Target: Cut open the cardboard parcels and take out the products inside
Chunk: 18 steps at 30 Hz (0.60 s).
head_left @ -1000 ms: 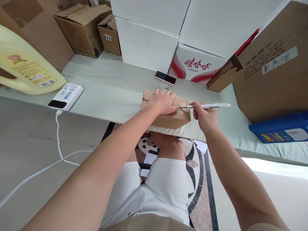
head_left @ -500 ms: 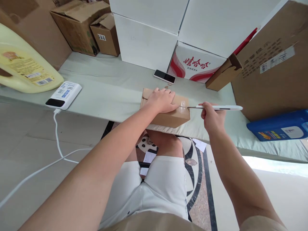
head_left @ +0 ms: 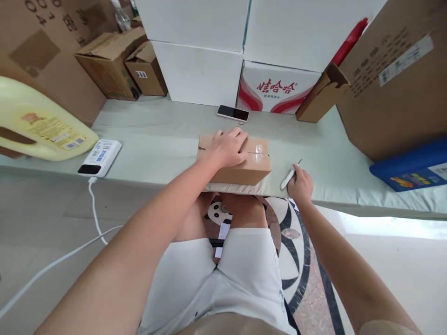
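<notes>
A small brown cardboard box lies near the front edge of the cloth-covered table, with clear tape at the right end of its top seam. My left hand rests on top of the box, fingers spread and slightly bent, holding nothing. To the right of the box, my right hand is low at the table's front edge, its fingers closed round a white utility knife. The knife is tilted, its thin blade pointing up and to the right, apart from the box.
A phone lies behind the box. At the left are a white power bank with a cable and a yellow jug. White cartons stand at the back; a blue container lies at the right.
My right hand has moved the knife away from the box's taped end, down to the table edge, and turned it. My left hand stays on the box. The view has shifted slightly.
</notes>
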Motion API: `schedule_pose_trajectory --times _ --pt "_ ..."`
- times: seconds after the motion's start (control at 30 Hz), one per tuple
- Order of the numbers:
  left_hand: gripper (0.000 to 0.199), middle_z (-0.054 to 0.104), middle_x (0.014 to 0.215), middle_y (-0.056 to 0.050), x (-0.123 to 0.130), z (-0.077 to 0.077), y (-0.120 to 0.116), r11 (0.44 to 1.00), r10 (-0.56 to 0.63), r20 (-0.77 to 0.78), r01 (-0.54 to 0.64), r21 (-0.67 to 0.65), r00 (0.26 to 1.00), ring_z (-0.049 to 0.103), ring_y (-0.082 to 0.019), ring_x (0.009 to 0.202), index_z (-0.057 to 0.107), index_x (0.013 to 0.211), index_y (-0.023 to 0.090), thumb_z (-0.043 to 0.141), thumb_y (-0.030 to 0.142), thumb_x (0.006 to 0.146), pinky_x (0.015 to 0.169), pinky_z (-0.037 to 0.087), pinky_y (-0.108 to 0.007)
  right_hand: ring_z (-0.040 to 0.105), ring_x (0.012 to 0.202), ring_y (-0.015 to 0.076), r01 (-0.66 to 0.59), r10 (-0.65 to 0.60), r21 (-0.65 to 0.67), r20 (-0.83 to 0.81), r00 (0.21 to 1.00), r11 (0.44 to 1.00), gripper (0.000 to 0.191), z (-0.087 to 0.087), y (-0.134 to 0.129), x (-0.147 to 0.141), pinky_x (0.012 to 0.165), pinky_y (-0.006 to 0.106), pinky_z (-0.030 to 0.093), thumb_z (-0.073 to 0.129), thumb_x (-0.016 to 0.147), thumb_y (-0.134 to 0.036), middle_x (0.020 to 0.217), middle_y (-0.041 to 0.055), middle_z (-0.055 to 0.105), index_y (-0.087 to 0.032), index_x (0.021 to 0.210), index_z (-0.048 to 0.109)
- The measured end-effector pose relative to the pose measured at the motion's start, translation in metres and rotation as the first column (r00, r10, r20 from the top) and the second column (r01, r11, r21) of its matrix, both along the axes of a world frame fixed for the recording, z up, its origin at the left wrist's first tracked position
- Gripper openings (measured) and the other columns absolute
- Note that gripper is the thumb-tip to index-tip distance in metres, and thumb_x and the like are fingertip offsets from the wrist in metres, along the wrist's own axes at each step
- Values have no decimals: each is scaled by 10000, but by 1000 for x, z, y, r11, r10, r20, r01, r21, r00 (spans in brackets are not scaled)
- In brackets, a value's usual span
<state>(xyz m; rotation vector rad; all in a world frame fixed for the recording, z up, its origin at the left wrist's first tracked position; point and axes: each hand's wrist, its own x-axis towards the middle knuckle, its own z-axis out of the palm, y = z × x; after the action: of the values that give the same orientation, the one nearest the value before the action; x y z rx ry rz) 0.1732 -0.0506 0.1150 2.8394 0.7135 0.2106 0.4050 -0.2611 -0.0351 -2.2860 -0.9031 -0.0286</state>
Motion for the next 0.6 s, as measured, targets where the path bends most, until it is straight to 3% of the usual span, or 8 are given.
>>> schedule_pose_trajectory --times 0.1,0.17,0.27,0.33,0.4,0.53,0.6 --pt "438 593 1408 -122 -7 5 -3 990 -2 90 -11 141 996 570 -306 1278 596 1345 216 475 250 925 1069 410 -467 569 1131 328 19 -14 -69 73 997 997 564 -4 3 -2 1022 513 426 428 880 -226 1201 199 672 -160 1406 621" --pt "337 634 1299 -132 -13 10 -7 972 64 153 -96 215 986 586 -317 1236 650 1228 216 455 270 958 1019 437 -465 568 1123 328 38 -24 -117 127 992 992 564 -4 3 -3 993 493 434 420 892 -223 1191 194 673 -162 1420 610" --pt "248 678 1028 -118 -26 15 -16 953 192 175 -226 201 966 639 -305 1056 666 974 218 431 295 982 900 490 -449 559 1145 329 62 -41 -149 137 990 987 539 -3 3 -4 970 477 431 413 901 -235 1216 180 674 -172 1395 621" --pt "200 685 980 -99 -36 17 -24 965 192 163 -217 150 968 647 -289 1007 636 900 224 473 320 968 897 511 -436 555 1155 328 66 -45 -157 132 990 985 516 -1 3 -4 965 474 427 410 907 -242 1223 172 675 -181 1369 632" --pt "141 702 1073 -90 -47 19 -31 984 137 152 -153 95 979 646 -286 1070 621 940 226 575 358 922 966 513 -430 555 1152 326 64 -44 -151 134 990 986 491 -1 3 -4 965 472 428 416 907 -241 1210 171 677 -184 1338 646" --pt "538 695 1224 -88 -66 26 -40 987 158 60 -159 17 986 651 -305 1121 548 1256 229 764 385 789 981 520 -448 567 1116 322 60 -43 -130 136 990 990 463 -1 2 -4 962 469 438 441 888 -233 1165 176 683 -173 1289 664" --pt "556 699 1217 -80 -74 29 -40 989 140 -20 -139 58 990 654 -310 1118 548 1287 247 774 332 786 979 514 -460 576 1092 320 57 -44 -100 123 991 993 450 -2 1 -3 963 472 448 454 866 -225 1134 176 687 -166 1255 673"
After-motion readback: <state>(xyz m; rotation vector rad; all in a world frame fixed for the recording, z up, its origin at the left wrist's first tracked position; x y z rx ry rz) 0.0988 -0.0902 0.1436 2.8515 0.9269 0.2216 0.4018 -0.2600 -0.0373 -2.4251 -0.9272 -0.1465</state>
